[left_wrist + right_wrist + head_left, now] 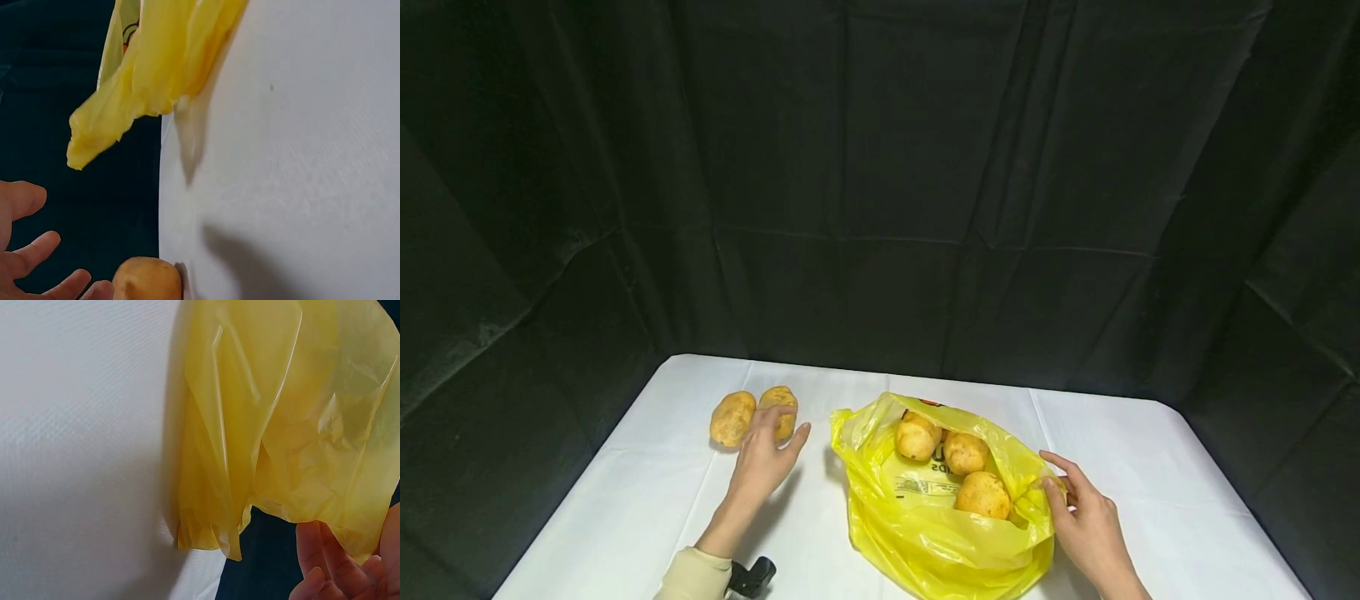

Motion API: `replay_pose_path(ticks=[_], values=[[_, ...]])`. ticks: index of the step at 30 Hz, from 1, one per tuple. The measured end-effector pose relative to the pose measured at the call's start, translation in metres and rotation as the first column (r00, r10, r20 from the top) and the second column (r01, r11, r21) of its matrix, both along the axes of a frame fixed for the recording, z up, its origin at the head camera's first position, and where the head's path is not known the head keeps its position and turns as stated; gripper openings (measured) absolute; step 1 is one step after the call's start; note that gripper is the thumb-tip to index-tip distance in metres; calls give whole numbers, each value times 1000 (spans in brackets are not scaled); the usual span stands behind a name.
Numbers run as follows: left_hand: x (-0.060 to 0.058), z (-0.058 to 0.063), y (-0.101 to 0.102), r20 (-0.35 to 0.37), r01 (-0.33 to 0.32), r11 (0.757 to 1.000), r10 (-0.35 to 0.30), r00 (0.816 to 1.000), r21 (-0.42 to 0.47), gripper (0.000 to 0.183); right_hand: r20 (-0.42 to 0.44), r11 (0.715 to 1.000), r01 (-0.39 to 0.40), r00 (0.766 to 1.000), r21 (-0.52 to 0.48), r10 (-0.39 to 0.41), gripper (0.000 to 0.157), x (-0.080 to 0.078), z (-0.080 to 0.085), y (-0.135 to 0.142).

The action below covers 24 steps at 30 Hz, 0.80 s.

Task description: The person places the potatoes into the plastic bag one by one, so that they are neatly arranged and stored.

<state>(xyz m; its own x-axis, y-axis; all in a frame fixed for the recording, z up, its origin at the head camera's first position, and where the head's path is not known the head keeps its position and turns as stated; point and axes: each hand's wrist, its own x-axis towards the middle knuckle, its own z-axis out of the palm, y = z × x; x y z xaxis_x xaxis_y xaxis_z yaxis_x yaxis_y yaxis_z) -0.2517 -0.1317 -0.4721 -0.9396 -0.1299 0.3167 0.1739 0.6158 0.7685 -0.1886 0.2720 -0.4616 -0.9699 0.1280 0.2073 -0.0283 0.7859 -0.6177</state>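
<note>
My right hand (pixel 1088 521) pinches the right edge of a yellow plastic bag (pixel 940 550) between thumb and fingers. In the right wrist view the bag's thin film (pixel 300 425) hangs from those fingers. The bag's mouth gapes, showing several potatoes inside, among them one potato (pixel 982 495) near the front rim. At the left, my left hand (pixel 765 462) reaches over the table with fingers spread and nothing in its grip. Its fingertips overlap a loose potato (pixel 785 425) in the head view. Another potato (pixel 732 419) lies just left of that one.
A white cloth (pixel 820 517) covers the table. Black curtains (pixel 880 208) stand behind it and along both sides. A black device (pixel 752 577) sits at my left wrist beside the beige sleeve (pixel 696 575).
</note>
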Motion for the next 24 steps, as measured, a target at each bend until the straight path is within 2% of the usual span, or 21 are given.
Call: replay_pose_path(ticks=[15, 24], values=[[-11, -9, -9, -16, -29, 999, 28, 999, -27, 48, -34, 1000, 3, 999, 7, -3, 39, 1, -2, 1], [-17, -11, -6, 12, -65, 998, 66, 998, -15, 49, -33, 1000, 11, 999, 16, -10, 38, 1, 0, 1]])
